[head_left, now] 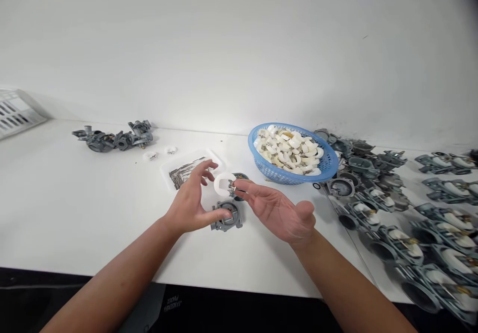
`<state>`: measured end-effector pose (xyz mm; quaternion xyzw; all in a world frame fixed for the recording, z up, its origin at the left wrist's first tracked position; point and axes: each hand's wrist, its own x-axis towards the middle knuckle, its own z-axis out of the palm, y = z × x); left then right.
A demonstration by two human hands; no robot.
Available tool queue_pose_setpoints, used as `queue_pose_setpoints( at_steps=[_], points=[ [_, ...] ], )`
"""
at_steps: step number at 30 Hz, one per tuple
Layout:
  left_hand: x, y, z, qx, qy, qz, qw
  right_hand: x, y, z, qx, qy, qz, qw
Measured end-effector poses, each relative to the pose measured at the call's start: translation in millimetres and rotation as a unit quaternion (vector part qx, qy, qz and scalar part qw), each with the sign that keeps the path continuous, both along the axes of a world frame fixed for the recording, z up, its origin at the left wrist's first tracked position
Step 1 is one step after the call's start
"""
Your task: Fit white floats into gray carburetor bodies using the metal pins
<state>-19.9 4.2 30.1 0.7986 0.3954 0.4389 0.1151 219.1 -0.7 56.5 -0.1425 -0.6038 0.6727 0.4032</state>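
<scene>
A white carburetor float [221,185] with a small metal hinge is at the fingertips of my right hand [278,211]; it looks pinched between the fingers, while the thumb stands out to the side. My left hand [190,201] is open to the left of the float, fingers curved and apart, with nothing in it. Its thumb tip reaches over a grey carburetor body [232,219], which lies on the table with its round opening up. Another carburetor body [242,177] sits just behind, partly hidden by the float and my right fingers.
A blue basket [271,173] full of white floats stands behind my right hand. Thin metal pins [181,173] lie in a white tray [214,158]. Two loose floats [151,157] and several carburetors [112,140] are at back left. Many carburetor bodies [403,243] with floats crowd the right.
</scene>
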Motion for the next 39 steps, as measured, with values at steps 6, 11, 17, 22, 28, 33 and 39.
queue_pose_setpoints(
  at_steps=[6,11,17,22,28,33,39],
  points=[
    [0,3,-0.5,0.155,-0.029,-0.032,0.987,-3,-1,-7.1,-0.016,0.008,0.008,1.0],
    [-1,4,-0.8,0.111,0.001,-0.027,0.993,-2,-1,-8.3,-0.013,0.002,-0.002,1.0],
    [-1,5,-1.4,0.099,-0.02,-0.035,0.994,-5,0,-3.0,-0.06,-0.036,-0.081,0.994],
    [-3,8,0.4,0.019,-0.079,-0.063,0.995,-12,-5,-8.5,0.027,-0.065,-0.261,0.963],
    [-18,18,3.0,-0.208,-0.207,-0.228,0.929,-11,-13,-0.5,0.349,-0.201,-0.381,0.832],
    [-17,22,1.1,-0.214,-0.243,-0.234,0.917,-13,-11,-10.1,0.491,-0.239,-0.271,0.793],
    [-17,23,2.1,-0.222,-0.232,-0.251,0.913,-14,-6,-25.7,0.515,-0.313,-0.216,0.768]
  ],
)
